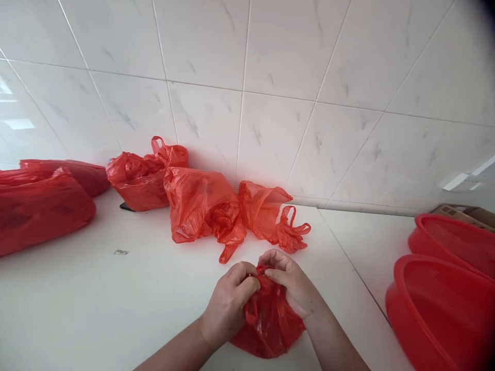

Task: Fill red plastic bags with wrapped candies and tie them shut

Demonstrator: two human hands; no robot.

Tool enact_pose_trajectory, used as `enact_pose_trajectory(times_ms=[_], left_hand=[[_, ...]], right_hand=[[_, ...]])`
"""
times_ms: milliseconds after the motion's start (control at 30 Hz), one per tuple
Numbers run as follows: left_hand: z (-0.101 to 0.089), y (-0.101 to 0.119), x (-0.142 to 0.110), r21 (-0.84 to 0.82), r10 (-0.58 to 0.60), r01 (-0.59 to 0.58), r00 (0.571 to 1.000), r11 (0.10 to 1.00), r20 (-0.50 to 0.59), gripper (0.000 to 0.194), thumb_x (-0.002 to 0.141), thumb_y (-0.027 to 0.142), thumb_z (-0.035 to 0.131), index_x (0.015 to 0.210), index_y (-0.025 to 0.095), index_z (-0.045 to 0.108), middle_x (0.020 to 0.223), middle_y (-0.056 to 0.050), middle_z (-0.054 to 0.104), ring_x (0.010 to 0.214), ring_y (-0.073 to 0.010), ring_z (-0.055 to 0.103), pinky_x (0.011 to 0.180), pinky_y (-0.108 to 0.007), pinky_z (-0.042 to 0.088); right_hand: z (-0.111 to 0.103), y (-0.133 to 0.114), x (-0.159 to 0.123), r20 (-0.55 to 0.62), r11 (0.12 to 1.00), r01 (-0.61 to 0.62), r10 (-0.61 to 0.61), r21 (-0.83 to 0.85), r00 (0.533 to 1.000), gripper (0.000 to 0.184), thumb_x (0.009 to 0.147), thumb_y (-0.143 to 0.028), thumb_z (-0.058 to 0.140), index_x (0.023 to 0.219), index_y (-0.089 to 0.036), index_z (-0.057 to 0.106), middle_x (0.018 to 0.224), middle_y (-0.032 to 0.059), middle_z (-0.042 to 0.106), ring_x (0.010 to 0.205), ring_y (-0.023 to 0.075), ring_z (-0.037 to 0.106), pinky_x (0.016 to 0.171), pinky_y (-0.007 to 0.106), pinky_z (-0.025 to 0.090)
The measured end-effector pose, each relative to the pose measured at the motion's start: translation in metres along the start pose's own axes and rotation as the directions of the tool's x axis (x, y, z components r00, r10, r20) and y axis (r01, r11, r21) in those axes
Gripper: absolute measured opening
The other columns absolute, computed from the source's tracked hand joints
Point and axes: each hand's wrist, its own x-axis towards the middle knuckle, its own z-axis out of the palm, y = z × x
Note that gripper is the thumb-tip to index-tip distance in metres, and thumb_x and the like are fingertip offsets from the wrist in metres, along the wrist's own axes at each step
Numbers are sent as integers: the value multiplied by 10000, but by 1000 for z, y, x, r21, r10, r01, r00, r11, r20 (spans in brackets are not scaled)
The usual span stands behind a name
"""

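Gripping a red bag [270, 330], clutter all round

So the bag sat on the white table [116, 304], left hand [230, 299] curled tight on its gathered top, right hand [292, 286] pinching with thumb and fingers close beside. Crumpled bags [193, 196] crowded just beyond; red baskets [404, 330] ran out of frame at right. Some dark thing [127, 207] was mostly hidden under one bag.

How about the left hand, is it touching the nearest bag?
Touching. The head view shows the left hand pinching the top of the nearest bag.
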Motion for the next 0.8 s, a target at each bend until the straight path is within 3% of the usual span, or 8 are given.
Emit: enact_pose_trajectory(times_ms=[67, 167, 300, 400, 500, 633, 733, 800], left_hand=[[-7, 1, -3, 31, 90, -91, 995, 995, 34, 109, 849, 116, 495, 827, 190, 572, 955, -52, 602, 809, -147, 563, 697, -267, 486], [-23, 5, -9, 115, 219, -222, 975, 968, 35, 103, 879, 157, 514, 900, 182, 612, 1041, -79, 655, 968, -191, 577, 841, -338, 465], [-47, 17, -20, 127, 312, -316, 949, 940, 50, 227, 946, 279, 425, 900, 177, 621, 914, -48, 721, 984, -177, 610, 1039, -391, 332], [-58, 27, -29, 20, 238, -241, 966, 970, 97, 255, 953, 272, 396, 791, 217, 585, 725, 9, 710, 811, -145, 653, 1078, -407, 308], [-59, 28, -35, -54, 180, -173, 969, 983, 170, 205, 904, 175, 439, 749, 250, 551, 672, 22, 684, 704, -150, 647, 999, -424, 414], [-45, 23, -33, -72, 109, -95, 967, 993, 229, 236, 787, 142, 581, 1004, 234, 558, 998, -88, 684, 911, -207, 637, 836, -363, 532], [-30, 21, -31, 62, -68, 53, 955, 997, 288, 742, 650, 175, 723, 1317, 225, 401, 1416, -194, 412, 1193, -324, 502, 870, -422, 526], [-24, 19, -31, 95, -145, 117, 916, 989, 374, 872, 613, 93, 701, 1384, 246, 324, 1438, -184, 390, 1167, -324, 530, 861, -417, 531]], right_hand=[[-4, 0, 3, -109, 981, 46, -68, -189, 992, 215, 718, -159, 612, 917, -230, 574, 846, -21, 590, 733, 108, 563, 678, 236, 454], [-18, 3, 10, -244, 846, 89, -251, -526, 937, 230, 720, -193, 544, 943, -227, 585, 926, 15, 613, 824, 158, 581, 736, 298, 472], [-41, 20, 22, -312, 717, 70, -387, -693, 868, 229, 710, -170, 468, 867, -216, 629, 959, 40, 611, 922, 198, 550, 863, 369, 416], [-52, 33, 28, -307, 654, 50, -420, -755, 854, 269, 679, -138, 421, 818, -210, 640, 919, 41, 608, 895, 201, 548, 841, 371, 421], [-52, 35, 27, -282, 610, 36, -416, -792, 864, 275, 666, -128, 414, 804, -202, 640, 898, 39, 616, 865, 191, 559, 803, 347, 441], [-48, 24, 19, -207, 564, 45, -376, -825, 903, 231, 685, -185, 493, 848, -202, 656, 874, 11, 649, 748, 156, 584, 685, 274, 477], [-51, 19, 14, -286, 514, -8, -465, -858, 838, 218, 771, -261, 461, 885, -191, 633, 855, 24, 650, 737, 159, 583, 695, 282, 471], [-56, 20, 14, -368, 470, -86, -551, -879, 749, 275, 816, -293, 414, 984, -191, 606, 949, 52, 636, 752, 171, 571, 723, 314, 457]])
